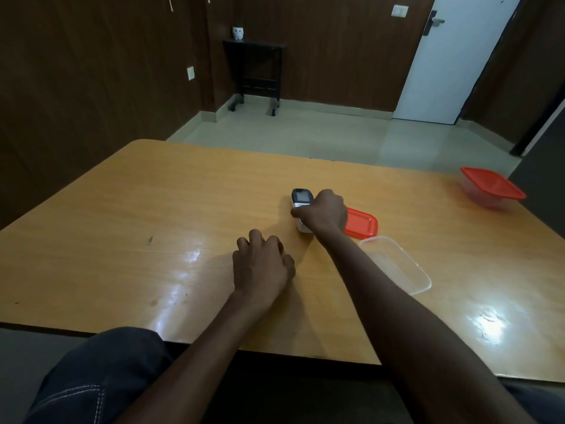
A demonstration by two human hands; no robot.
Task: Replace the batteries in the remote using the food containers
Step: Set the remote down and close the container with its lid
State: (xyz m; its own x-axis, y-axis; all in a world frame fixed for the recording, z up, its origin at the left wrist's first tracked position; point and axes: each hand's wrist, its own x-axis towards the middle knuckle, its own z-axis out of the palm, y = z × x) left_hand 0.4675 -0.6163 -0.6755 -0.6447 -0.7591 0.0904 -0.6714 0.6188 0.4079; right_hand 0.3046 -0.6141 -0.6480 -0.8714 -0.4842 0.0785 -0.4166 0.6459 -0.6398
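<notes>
Remote [301, 199] on wooden table [153, 209], mid-table, dark display end pointing away; gripped across its body by right hand [324, 213], fingers curled round it. Left hand [262, 266] resting on table nearer the edge, fingers loosely bent, holding nothing. Red lid [362, 224] flat just beside right hand; open clear container [397, 264] near it. Lidded container w/ red top [491, 186] at far right corner.
</notes>
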